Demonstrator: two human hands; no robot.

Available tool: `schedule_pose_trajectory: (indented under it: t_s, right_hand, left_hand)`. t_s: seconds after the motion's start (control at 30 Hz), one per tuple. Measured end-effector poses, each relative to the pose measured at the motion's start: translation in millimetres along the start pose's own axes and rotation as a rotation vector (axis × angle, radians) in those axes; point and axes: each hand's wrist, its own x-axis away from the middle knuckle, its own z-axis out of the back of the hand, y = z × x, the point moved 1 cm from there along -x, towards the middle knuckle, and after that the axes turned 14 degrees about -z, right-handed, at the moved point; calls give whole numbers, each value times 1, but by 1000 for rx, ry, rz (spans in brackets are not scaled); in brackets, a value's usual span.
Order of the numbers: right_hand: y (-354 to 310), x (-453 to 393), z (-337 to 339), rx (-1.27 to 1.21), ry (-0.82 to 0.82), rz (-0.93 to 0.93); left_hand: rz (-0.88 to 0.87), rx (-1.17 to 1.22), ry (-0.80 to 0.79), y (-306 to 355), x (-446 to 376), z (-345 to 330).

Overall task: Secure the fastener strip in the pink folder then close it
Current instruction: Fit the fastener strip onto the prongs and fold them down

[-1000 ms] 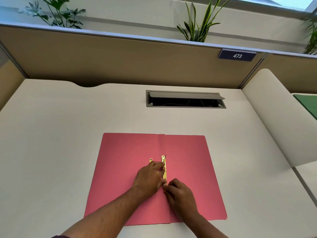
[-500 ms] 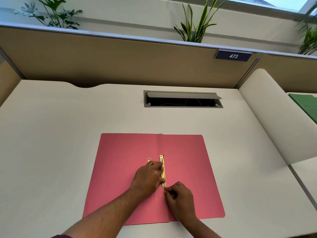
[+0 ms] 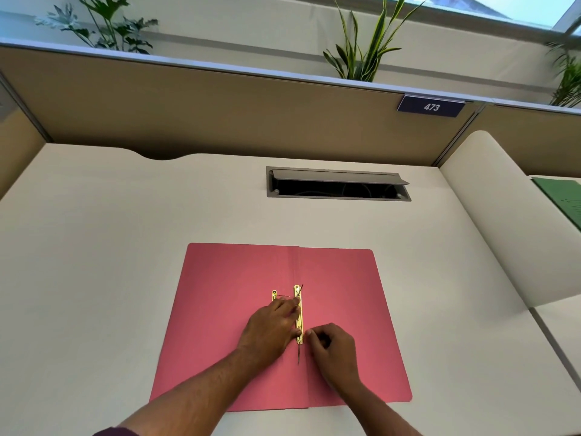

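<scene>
The pink folder lies open and flat on the white desk. A gold fastener strip runs along its spine fold. A thin metal prong sticks out below the strip's near end, and another points up at its far end. A second small gold piece shows just left of the strip, mostly hidden under my fingers. My left hand lies on the left flap, with fingertips and thumb pressing the strip. My right hand rests on the right flap with fingers curled, fingertips just beside the strip's near end.
An open grey cable hatch is set into the desk behind the folder. Tan partition walls close off the back and sides. A rounded white divider rises at the right, with a green folder beyond it.
My right hand has drawn a little to the right, off the strip's near end, uncovering the thin prong below it. My left hand stays pressed on the strip.
</scene>
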Motion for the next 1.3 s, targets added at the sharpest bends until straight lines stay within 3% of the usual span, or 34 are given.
schedule_pose_trajectory:
  t_s: [0.23,0.4,0.57,0.9,1.3]
  right_hand:
    - [-53,-55,1,-163,-121,-56]
    - [-74,-82,0,99,-156,120]
    - [-69,-94,3,212,-163,144]
    - [-70,-110,-4,91,-180,-12]
    - [-70,-114,-3,-236,-173,-263]
  left_hand:
    - [60,104,-37,1,-1,0]
    - [64,96,-59,-2,-1,-3]
    - [21,59,-71,-3,-2,-7]
    - [-9,60,-54,-9,-3,-10]
    - [-23,53,4,-6,-2,-7]
